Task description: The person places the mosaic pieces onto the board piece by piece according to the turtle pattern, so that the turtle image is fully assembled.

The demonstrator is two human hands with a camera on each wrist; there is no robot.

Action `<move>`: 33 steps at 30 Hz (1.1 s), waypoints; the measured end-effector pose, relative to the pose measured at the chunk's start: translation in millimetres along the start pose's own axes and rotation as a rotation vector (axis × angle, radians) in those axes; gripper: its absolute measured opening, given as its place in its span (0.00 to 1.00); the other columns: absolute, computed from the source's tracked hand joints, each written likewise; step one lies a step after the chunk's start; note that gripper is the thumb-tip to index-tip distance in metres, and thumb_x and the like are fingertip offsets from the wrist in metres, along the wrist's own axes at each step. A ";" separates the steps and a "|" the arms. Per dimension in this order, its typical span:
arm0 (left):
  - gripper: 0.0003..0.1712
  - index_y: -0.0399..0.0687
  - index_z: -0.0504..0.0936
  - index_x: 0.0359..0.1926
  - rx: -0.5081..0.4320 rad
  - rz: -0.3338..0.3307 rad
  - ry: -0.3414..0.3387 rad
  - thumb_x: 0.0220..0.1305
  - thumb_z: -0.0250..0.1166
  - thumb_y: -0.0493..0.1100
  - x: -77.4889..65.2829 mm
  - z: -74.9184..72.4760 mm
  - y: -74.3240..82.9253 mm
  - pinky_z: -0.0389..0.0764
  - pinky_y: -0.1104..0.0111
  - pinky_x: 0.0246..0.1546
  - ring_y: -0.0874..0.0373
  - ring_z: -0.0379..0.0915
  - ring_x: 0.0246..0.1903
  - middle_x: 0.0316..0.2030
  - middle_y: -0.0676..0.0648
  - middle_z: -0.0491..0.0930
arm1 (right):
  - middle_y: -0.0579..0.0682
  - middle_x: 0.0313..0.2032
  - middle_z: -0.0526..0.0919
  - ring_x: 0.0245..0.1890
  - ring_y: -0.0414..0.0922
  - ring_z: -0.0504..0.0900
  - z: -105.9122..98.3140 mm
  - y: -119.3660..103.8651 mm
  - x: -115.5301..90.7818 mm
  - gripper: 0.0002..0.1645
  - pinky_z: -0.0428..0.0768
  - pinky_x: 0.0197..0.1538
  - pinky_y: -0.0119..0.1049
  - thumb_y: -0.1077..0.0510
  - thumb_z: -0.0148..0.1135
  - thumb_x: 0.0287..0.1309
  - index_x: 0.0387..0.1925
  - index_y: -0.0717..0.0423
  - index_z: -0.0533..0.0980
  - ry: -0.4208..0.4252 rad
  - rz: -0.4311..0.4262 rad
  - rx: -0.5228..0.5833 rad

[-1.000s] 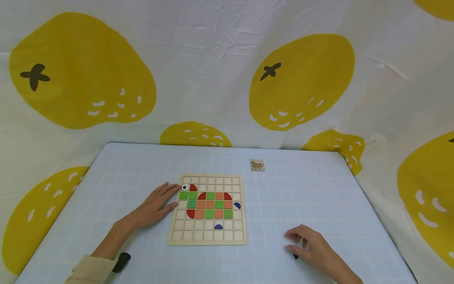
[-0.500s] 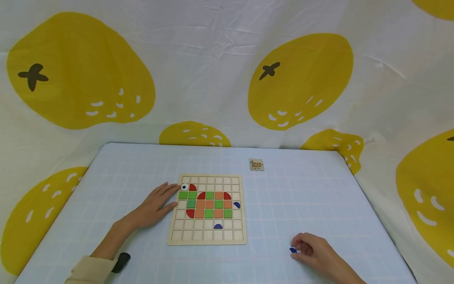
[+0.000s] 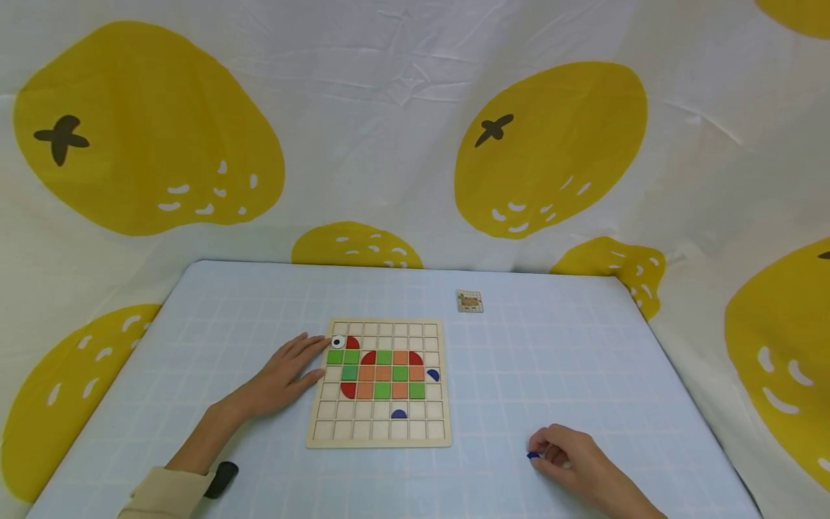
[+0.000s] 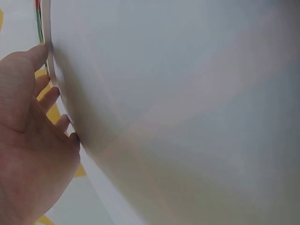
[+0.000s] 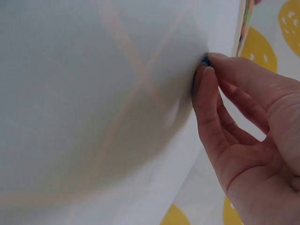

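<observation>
A wooden grid board (image 3: 378, 444) lies on the table, bearing red quarter-round tiles, green and orange square tiles, and a round eye tile (image 3: 338, 342). One blue half-round tile (image 3: 398, 414) sits low on the grid; a second blue half-round tile (image 3: 433, 375) is near its right side. With fingers extended, my left hand (image 3: 275, 382) touches the board's left edge. To the right of the board, my right hand (image 3: 570, 461) pinches a small blue tile (image 5: 206, 60) between thumb and fingertips, close over the table. Most of that tile is hidden by the fingers.
A small picture card (image 3: 470, 301) with a grid print lies beyond the board, to its right. The light blue checked tablecloth (image 3: 506, 375) covers the table. Behind it hangs a white curtain (image 3: 369, 144) with yellow fruit prints. A black band (image 3: 222, 479) is at my left wrist.
My right hand has drawn slightly right and now pinches the blue tile, which earlier showed dark under the fingers at the table. My left hand and the board stay put.
</observation>
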State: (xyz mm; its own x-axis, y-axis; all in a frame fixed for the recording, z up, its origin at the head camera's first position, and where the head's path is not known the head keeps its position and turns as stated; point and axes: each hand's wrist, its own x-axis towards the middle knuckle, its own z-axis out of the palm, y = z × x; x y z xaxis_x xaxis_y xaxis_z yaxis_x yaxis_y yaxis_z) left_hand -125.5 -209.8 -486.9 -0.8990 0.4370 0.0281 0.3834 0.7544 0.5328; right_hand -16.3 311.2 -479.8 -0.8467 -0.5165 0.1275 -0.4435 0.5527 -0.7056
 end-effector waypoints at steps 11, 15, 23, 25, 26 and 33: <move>0.35 0.50 0.63 0.79 0.002 -0.001 0.006 0.77 0.59 0.53 -0.3 1.7 -2.2 0.53 0.33 0.71 0.33 0.45 0.76 0.75 0.41 0.63 | 0.42 0.35 0.82 0.30 0.29 0.78 2.0 -5.5 9.1 0.08 0.83 0.32 0.29 0.67 0.71 0.60 0.39 0.55 0.81 0.012 0.099 -0.041; 0.35 0.50 0.63 0.78 0.006 -0.001 0.009 0.77 0.59 0.53 0.4 1.8 -2.2 0.53 0.33 0.71 0.33 0.45 0.76 0.75 0.41 0.63 | 0.42 0.35 0.83 0.31 0.29 0.79 3.2 -7.9 15.9 0.08 0.84 0.33 0.30 0.66 0.71 0.60 0.40 0.56 0.80 0.041 0.097 -0.066; 0.35 0.50 0.63 0.78 0.005 0.007 0.001 0.77 0.59 0.53 0.7 2.0 -3.6 0.53 0.33 0.71 0.33 0.45 0.77 0.75 0.41 0.63 | 0.41 0.37 0.83 0.32 0.30 0.79 9.4 -9.0 35.1 0.13 0.83 0.33 0.29 0.69 0.72 0.58 0.41 0.53 0.80 0.104 -0.003 -0.083; 0.35 0.50 0.63 0.78 0.002 0.011 0.001 0.77 0.59 0.53 1.0 2.3 -3.7 0.53 0.33 0.71 0.33 0.45 0.77 0.75 0.41 0.63 | 0.41 0.37 0.83 0.32 0.30 0.79 11.9 -10.0 41.5 0.15 0.83 0.33 0.28 0.71 0.73 0.56 0.40 0.53 0.80 0.134 -0.054 -0.090; 0.35 0.50 0.63 0.79 0.001 0.012 0.000 0.77 0.59 0.53 1.0 2.3 -3.6 0.53 0.33 0.71 0.33 0.45 0.77 0.75 0.41 0.62 | 0.41 0.36 0.83 0.32 0.30 0.79 13.1 -10.7 44.9 0.16 0.82 0.33 0.27 0.72 0.73 0.55 0.40 0.53 0.80 0.145 -0.074 -0.097; 0.35 0.50 0.63 0.79 -0.003 0.008 -0.002 0.77 0.59 0.53 0.6 1.5 -2.3 0.52 0.33 0.71 0.33 0.44 0.77 0.75 0.41 0.62 | 0.43 0.37 0.83 0.33 0.32 0.80 19.3 -20.3 72.9 0.16 0.84 0.35 0.28 0.74 0.73 0.54 0.40 0.55 0.80 0.157 -0.129 -0.084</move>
State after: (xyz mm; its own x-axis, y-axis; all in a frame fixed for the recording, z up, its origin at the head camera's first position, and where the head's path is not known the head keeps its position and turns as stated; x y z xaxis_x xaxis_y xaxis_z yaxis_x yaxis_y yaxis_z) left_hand -126.6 -210.6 -489.4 -0.8954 0.4442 0.0305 0.3900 0.7493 0.5352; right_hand -63.4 249.7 -469.6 -0.8140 -0.4819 0.3243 -0.5682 0.5446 -0.6169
